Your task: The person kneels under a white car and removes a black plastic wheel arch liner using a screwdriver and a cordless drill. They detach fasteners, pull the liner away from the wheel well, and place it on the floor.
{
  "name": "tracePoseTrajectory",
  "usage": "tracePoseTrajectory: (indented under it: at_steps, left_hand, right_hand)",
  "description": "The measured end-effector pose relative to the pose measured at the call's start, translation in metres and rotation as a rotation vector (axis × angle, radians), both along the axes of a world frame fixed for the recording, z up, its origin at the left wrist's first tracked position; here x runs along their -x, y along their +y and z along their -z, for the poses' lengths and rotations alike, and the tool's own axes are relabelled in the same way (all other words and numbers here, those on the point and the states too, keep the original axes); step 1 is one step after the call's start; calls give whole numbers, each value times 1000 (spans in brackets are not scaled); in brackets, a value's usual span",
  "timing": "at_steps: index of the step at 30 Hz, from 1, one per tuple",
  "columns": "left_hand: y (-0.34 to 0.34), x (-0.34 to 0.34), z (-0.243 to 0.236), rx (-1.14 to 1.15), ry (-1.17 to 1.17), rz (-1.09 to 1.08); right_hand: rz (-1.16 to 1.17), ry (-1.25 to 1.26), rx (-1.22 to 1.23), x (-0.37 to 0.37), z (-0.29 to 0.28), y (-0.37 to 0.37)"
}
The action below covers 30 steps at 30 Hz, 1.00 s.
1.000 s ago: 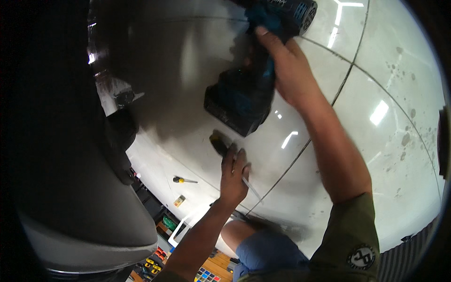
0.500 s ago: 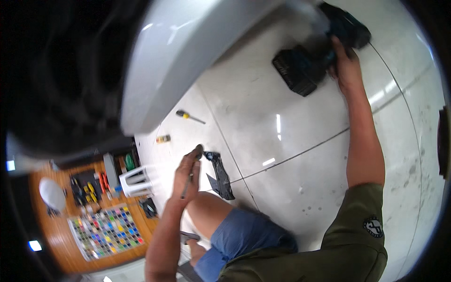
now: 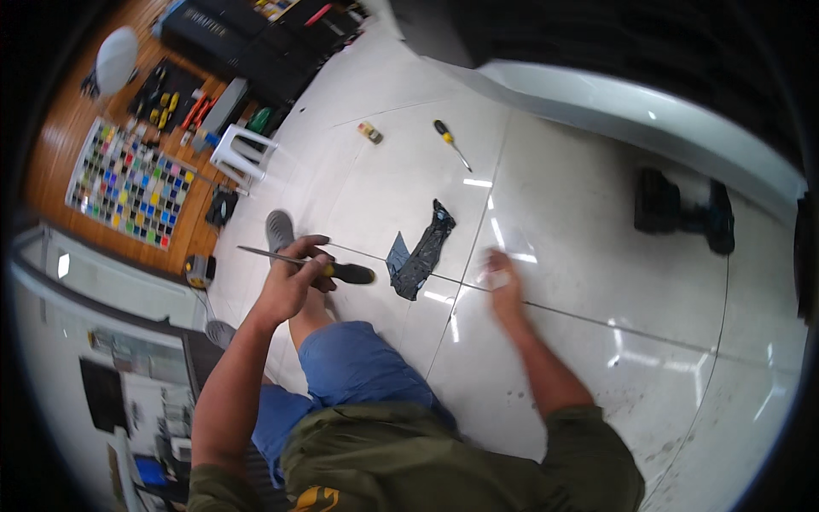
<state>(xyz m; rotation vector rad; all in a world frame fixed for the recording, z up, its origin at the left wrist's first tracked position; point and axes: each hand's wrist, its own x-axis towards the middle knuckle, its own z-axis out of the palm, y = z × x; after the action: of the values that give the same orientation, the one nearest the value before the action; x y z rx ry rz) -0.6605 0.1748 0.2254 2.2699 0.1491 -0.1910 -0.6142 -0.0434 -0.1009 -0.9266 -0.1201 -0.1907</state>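
Observation:
My left hand (image 3: pixel 290 286) is closed around a screwdriver (image 3: pixel 351 273) with a black and yellow handle, its shaft pointing left. Smeared by motion, my right hand (image 3: pixel 505 294) is above the tiled floor, right of a crumpled black plastic piece (image 3: pixel 420 264); its fingers do not show clearly. Farther right, a dark cordless power tool (image 3: pixel 715 220) with a battery pack lies on the floor, apart from my hand. Another screwdriver (image 3: pixel 449 139), also black and yellow, rests on the tiles ahead. Left of it lies a small yellowish container (image 3: pixel 369 132).
A silver vehicle panel (image 3: pixel 614 102) hangs low across the upper right, with a dark part above it. At the left stand a white plastic stool (image 3: pixel 243 154) and a board of colourful squares (image 3: pixel 128 188). A yellow and black tool (image 3: pixel 200 271) lies near the wooden surface.
My right hand has let go of the power tool, now on the floor, and come back toward my body. The screwdriver in my left hand shows more plainly. My view has turned.

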Motion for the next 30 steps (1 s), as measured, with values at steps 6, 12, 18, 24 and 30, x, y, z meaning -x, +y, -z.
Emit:
tracePoseTrajectory:
  at_steps: [6, 12, 18, 24, 30]
  left_hand:
    - [26, 49, -12, 300, -89, -302]
    - [11, 87, -67, 262, -432, -471]
    - [-43, 12, -26, -24, -271, -299]
    - [-196, -61, 23, -744, -100, 17]
    - [-226, -124, 3, -709, -313, 193]
  right_hand:
    - [-846, -394, 190, 23, -181, 115]
    - [-904, -533, 125, -15, -179, 61]
    - [-665, -313, -622, -118, -85, 14]
    - [-118, 50, -330, -166, -36, -28]
    - [571, 193, -558, -183, -37, -53]
